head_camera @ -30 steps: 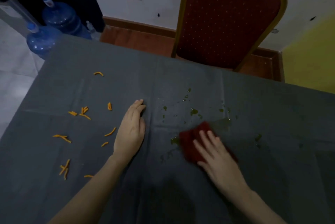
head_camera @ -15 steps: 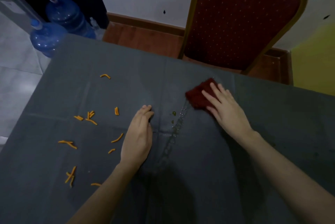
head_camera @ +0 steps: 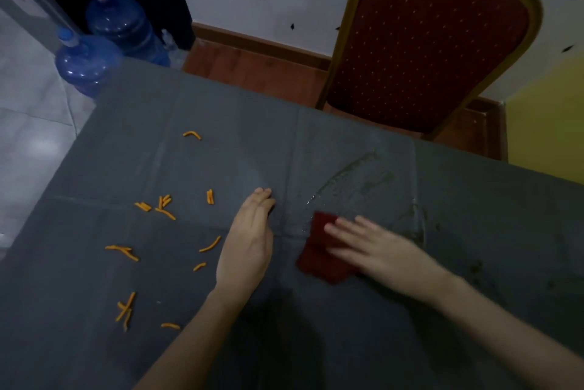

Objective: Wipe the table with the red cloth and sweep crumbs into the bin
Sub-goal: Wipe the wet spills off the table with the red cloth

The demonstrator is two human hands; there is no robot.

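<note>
Near the middle of the table (head_camera: 347, 124), which is covered in grey cloth, the red cloth (head_camera: 319, 250) is pressed flat under the right hand (head_camera: 379, 250). The fingers (head_camera: 339, 228) of that hand are stretched out straight over the cloth and are blurred. Curved wet streaks (head_camera: 373, 181) are seen on the grey surface just beyond the cloth, toward the far edge, and dark smears (head_camera: 474, 266) are left toward the right edge. The left hand (head_camera: 249, 241) is laid palm down on the table just beside the cloth, apart from it, with its fingers straight and held together. Orange crumbs (head_camera: 164, 209), thin and stick-like, are scattered over the left half of the table, between the left hand and the left edge; one lies alone nearer the far left corner. A red padded chair (head_camera: 426, 42) with a gold frame is set against the far edge. Two blue water bottles (head_camera: 85, 64) are stood on the floor past the far left corner.
</note>
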